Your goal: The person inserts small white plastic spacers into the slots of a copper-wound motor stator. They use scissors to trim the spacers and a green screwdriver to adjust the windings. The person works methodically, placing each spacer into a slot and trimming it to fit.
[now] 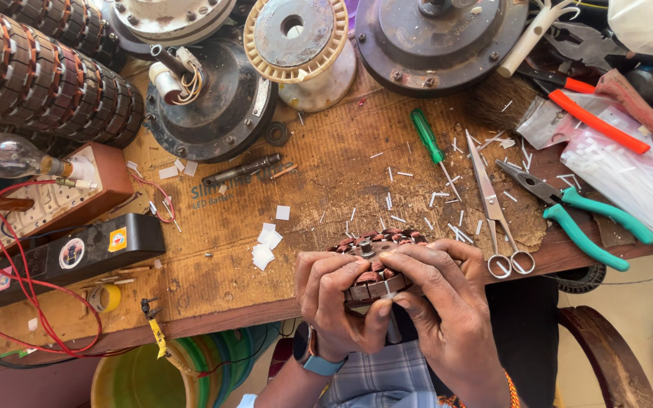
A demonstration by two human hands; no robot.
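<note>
Both my hands hold a round motor stator (376,257) with copper-brown windings, just over the near edge of the wooden workbench (326,181). My left hand (334,302), with a watch on its wrist, grips the stator's left and underside. My right hand (447,302) wraps over the right side, its thumb pressing at a small white piece at the stator's near rim. Much of the stator is hidden under my fingers.
Scissors (493,208), teal-handled pliers (576,211) and a green screwdriver (428,140) lie to the right. Motor housings (213,106), a wire spool (300,45), stacked stators (39,75), a bulb (9,155) on a test board with red wires, and a bag of white strips (629,174) crowd the bench.
</note>
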